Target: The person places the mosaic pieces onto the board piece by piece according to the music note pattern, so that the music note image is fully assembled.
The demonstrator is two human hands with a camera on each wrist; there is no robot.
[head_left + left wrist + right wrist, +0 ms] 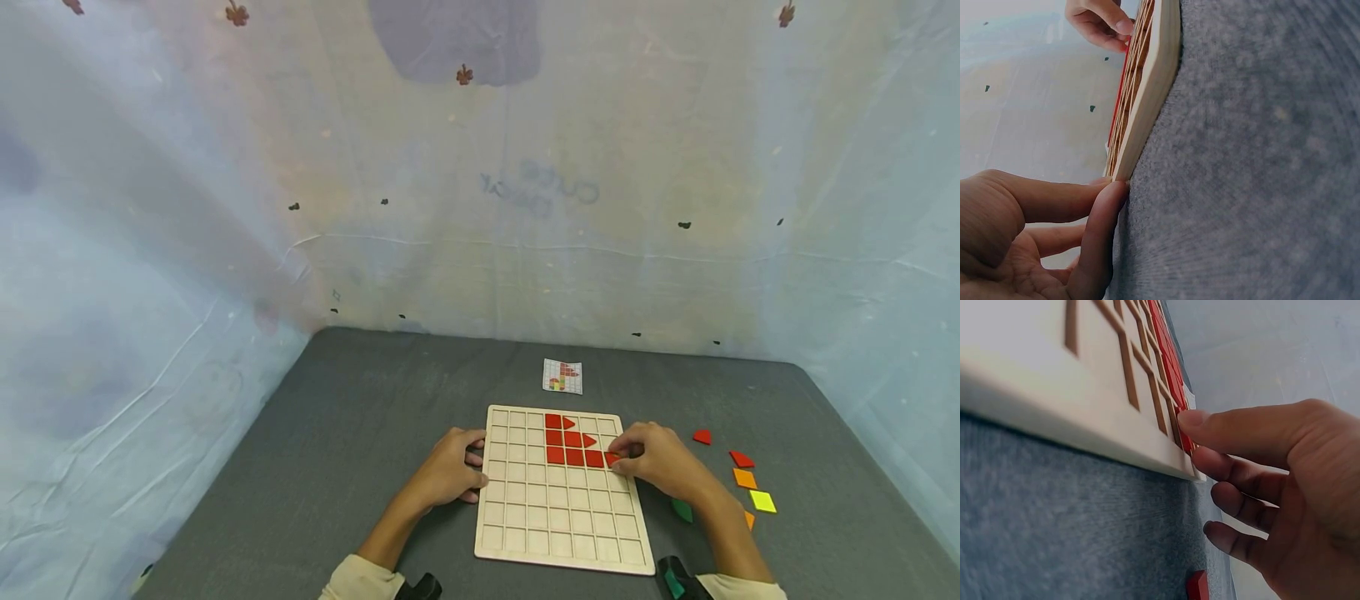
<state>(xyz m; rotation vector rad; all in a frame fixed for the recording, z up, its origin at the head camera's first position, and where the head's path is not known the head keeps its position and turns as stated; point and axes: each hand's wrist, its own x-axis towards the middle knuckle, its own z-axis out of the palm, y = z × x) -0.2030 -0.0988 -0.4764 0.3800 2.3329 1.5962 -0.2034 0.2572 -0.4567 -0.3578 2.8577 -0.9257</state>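
A wooden grid board (562, 522) lies on the grey table, red pieces filling cells in three rows near its top. My right hand (663, 462) pinches a red piece (611, 458) at the right end of the third row; in the right wrist view the thumb and forefinger of the hand (1272, 462) are on the red piece (1184, 439). At the board's left edge is my left hand (444, 471). The left wrist view shows that hand (1041, 231) gripping the rim of the board (1154, 81) between thumb and finger.
Behind the board lies a small pattern card (562, 377). To the right are loose pieces: red (702, 437), another red (742, 459), orange (745, 478), yellow (762, 501) and green (682, 510), some partly behind the right arm. A pale sheet (525, 208) hangs around the table (360, 400).
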